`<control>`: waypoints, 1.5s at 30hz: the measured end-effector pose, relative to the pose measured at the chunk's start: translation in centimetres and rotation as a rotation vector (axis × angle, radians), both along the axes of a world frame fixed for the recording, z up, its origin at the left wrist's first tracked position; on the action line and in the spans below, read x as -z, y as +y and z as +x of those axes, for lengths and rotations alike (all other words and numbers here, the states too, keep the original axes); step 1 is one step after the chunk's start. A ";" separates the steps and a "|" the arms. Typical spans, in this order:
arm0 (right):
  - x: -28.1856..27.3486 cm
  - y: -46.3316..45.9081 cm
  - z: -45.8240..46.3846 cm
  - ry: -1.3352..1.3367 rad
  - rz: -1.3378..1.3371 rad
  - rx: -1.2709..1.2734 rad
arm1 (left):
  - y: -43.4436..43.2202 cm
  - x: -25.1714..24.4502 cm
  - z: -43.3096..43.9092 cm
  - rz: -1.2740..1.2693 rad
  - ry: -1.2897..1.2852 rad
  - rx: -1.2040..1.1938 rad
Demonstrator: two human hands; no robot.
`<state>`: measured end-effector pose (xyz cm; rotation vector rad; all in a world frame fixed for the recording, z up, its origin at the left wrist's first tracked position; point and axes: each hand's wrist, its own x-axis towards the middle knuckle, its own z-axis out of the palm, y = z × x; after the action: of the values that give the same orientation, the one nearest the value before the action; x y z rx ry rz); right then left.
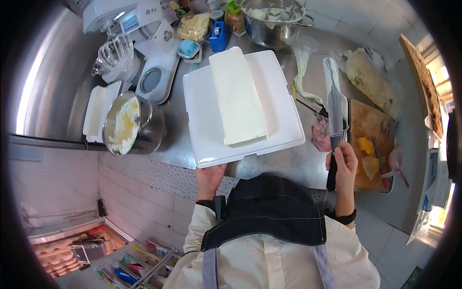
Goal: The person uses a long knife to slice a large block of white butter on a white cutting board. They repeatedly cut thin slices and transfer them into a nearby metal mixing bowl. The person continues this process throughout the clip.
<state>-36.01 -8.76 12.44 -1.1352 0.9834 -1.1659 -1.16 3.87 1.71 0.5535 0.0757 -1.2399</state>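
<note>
A long rectangular cake (pixel 238 97) coated in smooth pale cream lies on a white plastic board (pixel 281 119). My left hand (pixel 211 177) holds the board from below at its front left edge, with the fingers hidden beneath it. In my right hand (pixel 345 160) is an icing spatula (pixel 335 112), its blade pointing away from me and smeared with white cream near the tip. Its black handle runs down past my palm. To the left stands a steel pot (pixel 151 126), with a steel bowl of cream (pixel 124 126) tilted at its mouth.
Right of the spatula lie a wooden cutting board (pixel 371 119) with yellow pieces and a bagged cake slab (pixel 371 79). A crumpled pink cloth (pixel 321 133) and a piping bag (pixel 302 77) are nearer. Behind stand a large pot (pixel 270 32), a blue tape dispenser (pixel 218 38) and a mixer (pixel 155 39).
</note>
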 end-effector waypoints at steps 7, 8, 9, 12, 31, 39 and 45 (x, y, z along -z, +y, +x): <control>0.2 0.8 3.3 0.061 0.041 -0.213 | 0.5 0.4 0.4 -0.021 -0.042 0.074; 0.2 0.7 3.7 0.088 0.024 -0.223 | 0.6 0.6 0.5 -0.005 -0.059 0.070; 0.2 0.8 3.9 0.123 0.009 -0.226 | 0.5 0.5 0.5 0.066 -0.083 0.023; 0.9 0.3 5.0 0.378 -0.149 -0.264 | 0.3 -0.2 1.5 0.194 -0.155 -0.035; 0.9 0.2 7.4 0.446 -0.114 -0.271 | -0.1 -1.6 3.5 0.250 -0.529 0.140; 1.1 0.2 8.5 0.450 -0.215 -0.293 | 0.2 -1.6 3.6 0.214 -0.489 0.181; 0.9 0.2 8.9 0.420 -0.212 -0.314 | 0.2 -1.6 3.3 0.227 -0.512 0.184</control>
<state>-27.08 -8.52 11.50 -1.6850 0.9619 -0.8046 2.16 4.03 3.29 1.0802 -0.2739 -1.2403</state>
